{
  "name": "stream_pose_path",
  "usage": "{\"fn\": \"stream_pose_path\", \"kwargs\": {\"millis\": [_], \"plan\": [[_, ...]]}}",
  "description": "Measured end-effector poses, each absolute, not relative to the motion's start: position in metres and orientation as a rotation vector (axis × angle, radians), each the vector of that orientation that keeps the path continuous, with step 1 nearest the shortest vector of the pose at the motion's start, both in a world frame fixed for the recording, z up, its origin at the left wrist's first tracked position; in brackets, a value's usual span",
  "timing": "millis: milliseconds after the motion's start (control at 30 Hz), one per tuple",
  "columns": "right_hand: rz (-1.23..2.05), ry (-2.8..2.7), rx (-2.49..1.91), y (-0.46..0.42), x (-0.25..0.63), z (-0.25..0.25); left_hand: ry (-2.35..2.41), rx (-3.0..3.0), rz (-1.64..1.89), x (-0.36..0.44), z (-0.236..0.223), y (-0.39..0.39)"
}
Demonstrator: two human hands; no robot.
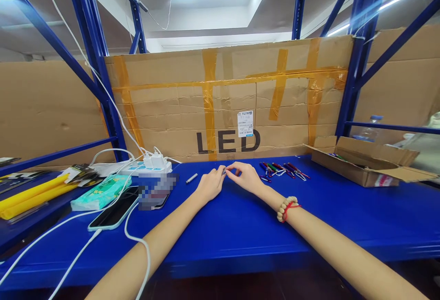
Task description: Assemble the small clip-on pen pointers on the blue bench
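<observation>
Forearms (pixel 330 240) converge on a small part (pixel 224 171) between the fingers (pixel 235 166).

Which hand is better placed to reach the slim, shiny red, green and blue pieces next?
Probably the right hand: the slim, shiny pieces lie to its right, nearer it than the left hand.

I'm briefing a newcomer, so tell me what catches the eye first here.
Probably the big cardboard sheet marked LED, standing across the back of the blue table. Next, the left hand and right hand, meeting at a small object mid-table; then the bright yellow tubes far left.
</observation>
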State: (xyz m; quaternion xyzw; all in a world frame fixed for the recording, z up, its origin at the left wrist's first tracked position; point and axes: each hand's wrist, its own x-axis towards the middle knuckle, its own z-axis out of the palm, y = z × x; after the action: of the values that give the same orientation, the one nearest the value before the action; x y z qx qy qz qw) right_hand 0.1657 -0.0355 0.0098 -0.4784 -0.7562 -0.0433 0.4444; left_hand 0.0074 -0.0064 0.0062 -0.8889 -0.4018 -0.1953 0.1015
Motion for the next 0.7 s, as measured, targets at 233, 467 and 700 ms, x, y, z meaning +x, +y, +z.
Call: {"fn": "stream_pose_path", "kwargs": {"millis": [233,467,700], "plan": [[-0.102,-1.88,-1.261,-0.0379,0.1644,0.0131,-1.146,-2.616,-0.535,0.0081,0.0078,-0.0084],[-0.12,-1.847,-1.306,-0.0401,0.1635,0.0146,-1.243,-2.593,-0.553,0.0087,0.0071,-0.0065],[0.024,-1.966,-1.172,-0.0328,0.1684,0.007,-1.238,-2.699,-0.595,0.0072,0.0082,-0.0074]]}}
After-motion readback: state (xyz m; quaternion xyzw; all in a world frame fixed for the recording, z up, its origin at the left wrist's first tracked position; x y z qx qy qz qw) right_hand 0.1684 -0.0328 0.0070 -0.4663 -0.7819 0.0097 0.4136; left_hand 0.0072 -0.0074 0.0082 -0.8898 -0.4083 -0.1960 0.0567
